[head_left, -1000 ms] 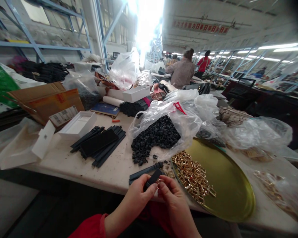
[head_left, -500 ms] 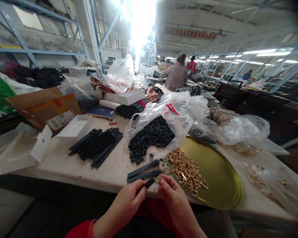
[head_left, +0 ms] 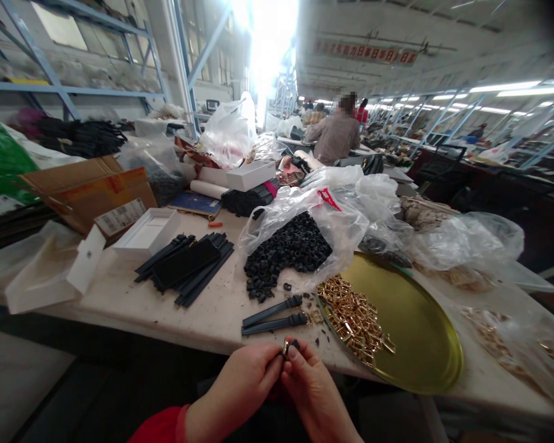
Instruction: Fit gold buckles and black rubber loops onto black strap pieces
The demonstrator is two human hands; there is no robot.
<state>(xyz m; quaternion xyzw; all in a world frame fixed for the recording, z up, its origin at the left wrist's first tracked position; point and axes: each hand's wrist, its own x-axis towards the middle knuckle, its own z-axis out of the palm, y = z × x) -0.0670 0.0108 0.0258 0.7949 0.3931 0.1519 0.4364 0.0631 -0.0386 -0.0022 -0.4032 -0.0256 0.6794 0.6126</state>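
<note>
Head camera: I make out a small gold buckle (head_left: pixel 285 347) with a dark strap piece (head_left: pixel 294 344) against it, low in the middle of the frame, mostly hidden by fingers. My left hand (head_left: pixel 249 372) is closed at the buckle's left side; my right hand (head_left: pixel 311 378) pinches the strap piece between thumb and fingers. I can't tell whether the strap passes through the buckle. Just above them in the frame, two dark straps (head_left: pixel 274 322) lie close together on the worktop (head_left: pixel 203 326). Right of these, a round gold tray (head_left: pixel 425 332) carries heaped gold buckles (head_left: pixel 353 323). Above the straps, a clear plastic bag (head_left: pixel 348 224) spreads around black loops (head_left: pixel 290 246). Left of centre I have a dark strap pile (head_left: pixel 212 277), then an open white box (head_left: pixel 145 234) and, farther left, a cardboard box (head_left: pixel 85 197). Towards the upper right, a person (head_left: pixel 336 138) faces away.
</note>
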